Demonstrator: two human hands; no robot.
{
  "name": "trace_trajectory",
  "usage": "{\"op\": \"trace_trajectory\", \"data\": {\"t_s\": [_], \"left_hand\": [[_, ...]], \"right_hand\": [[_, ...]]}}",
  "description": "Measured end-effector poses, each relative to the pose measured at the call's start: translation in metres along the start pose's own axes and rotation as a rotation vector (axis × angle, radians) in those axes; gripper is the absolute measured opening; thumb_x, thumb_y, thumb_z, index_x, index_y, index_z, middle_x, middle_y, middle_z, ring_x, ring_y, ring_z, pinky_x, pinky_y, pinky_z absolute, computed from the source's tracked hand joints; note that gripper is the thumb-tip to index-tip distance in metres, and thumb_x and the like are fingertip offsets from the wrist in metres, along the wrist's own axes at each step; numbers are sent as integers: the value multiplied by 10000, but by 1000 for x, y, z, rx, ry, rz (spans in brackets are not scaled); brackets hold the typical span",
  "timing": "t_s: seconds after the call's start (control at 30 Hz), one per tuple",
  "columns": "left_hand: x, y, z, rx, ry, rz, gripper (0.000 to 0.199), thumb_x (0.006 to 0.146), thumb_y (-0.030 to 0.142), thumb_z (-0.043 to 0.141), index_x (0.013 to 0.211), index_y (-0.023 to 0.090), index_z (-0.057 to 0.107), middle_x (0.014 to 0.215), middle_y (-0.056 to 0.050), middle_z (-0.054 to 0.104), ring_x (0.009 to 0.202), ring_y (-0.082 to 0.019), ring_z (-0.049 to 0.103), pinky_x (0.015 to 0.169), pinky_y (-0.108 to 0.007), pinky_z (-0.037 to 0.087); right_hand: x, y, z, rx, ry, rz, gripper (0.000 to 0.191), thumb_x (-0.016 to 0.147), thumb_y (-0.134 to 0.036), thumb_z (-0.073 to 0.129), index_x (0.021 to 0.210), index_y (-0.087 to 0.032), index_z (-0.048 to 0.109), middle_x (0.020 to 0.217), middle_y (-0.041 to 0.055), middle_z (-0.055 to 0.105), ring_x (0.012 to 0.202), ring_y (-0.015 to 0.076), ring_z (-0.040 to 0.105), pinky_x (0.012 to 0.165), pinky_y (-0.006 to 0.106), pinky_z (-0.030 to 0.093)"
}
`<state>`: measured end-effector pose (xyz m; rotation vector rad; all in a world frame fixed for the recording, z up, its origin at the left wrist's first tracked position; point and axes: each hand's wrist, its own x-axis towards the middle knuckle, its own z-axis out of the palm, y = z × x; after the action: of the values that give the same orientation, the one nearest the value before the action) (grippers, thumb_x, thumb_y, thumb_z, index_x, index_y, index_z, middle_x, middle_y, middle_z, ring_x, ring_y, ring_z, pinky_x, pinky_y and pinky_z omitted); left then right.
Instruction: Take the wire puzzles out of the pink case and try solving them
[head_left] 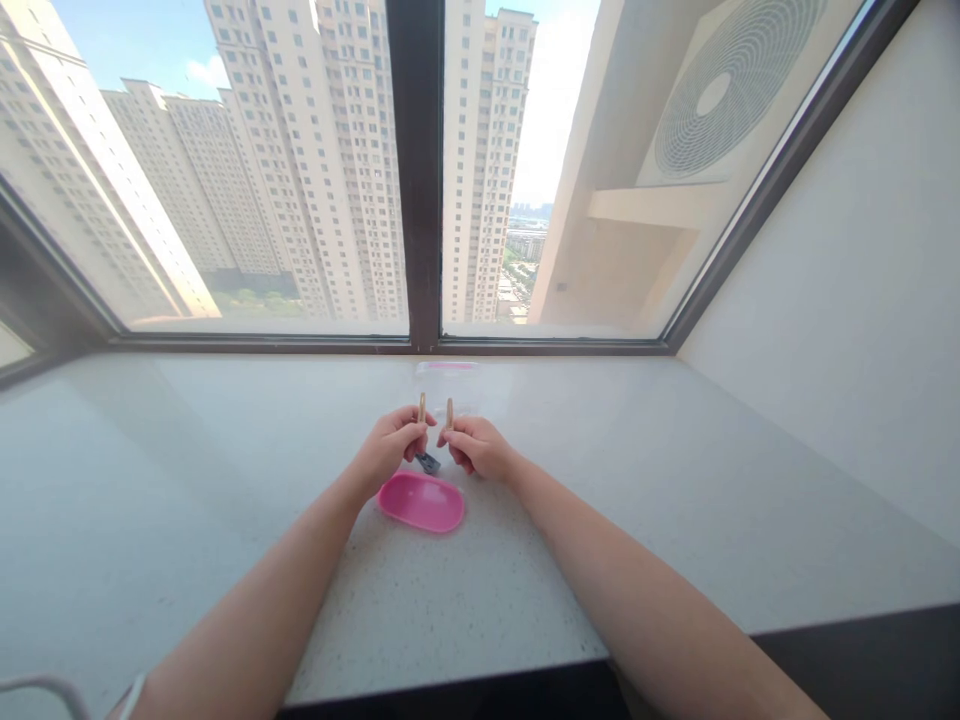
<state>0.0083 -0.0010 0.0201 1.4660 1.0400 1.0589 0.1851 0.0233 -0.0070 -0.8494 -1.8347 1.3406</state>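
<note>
My left hand (403,437) pinches a small upright tan stick, which looks like a wooden clothespin (422,407), between thumb and fingers. Opposite it, my right hand (476,447) grips a second tan clothespin-like stick (450,413), also upright. A narrow gap separates the two hands. Just below them lies a small dark grey object (428,463), its kind too small to make out. Nearest to me sits a shallow pink oval tray (421,503) with nothing visible in it. Behind the hands a clear plastic bag (448,373) with a pink strip lies flat, partly hidden.
All this rests on a pale speckled windowsill (465,600). A dark window frame (424,180) rises behind it, with tall buildings outside. On the right stands a white wall (847,270). A white cable (45,684) curves in at the lower left.
</note>
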Motion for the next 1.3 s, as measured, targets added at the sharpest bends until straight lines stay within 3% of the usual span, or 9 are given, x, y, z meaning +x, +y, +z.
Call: {"op": "trace_trajectory", "data": {"t_s": [0.43, 1.3], "left_hand": [[2, -2, 3, 9, 22, -18, 230, 755, 361, 547, 802, 136, 557, 507, 36, 512, 431, -86, 418, 445, -221, 300], [-2, 1, -6, 12, 24, -2, 239, 800, 344, 543, 871, 129, 619, 528, 22, 543, 443, -84, 420, 469, -216, 300]], "right_hand": [[0, 5, 1, -66, -28, -16, 183, 842, -254, 476, 746, -137, 580, 483, -54, 484, 354, 59, 417, 379, 178, 303], [1, 9, 3, -69, -21, -63, 218, 820, -339, 554, 767, -138, 621, 503, -39, 493, 393, 79, 435, 395, 194, 330]]}}
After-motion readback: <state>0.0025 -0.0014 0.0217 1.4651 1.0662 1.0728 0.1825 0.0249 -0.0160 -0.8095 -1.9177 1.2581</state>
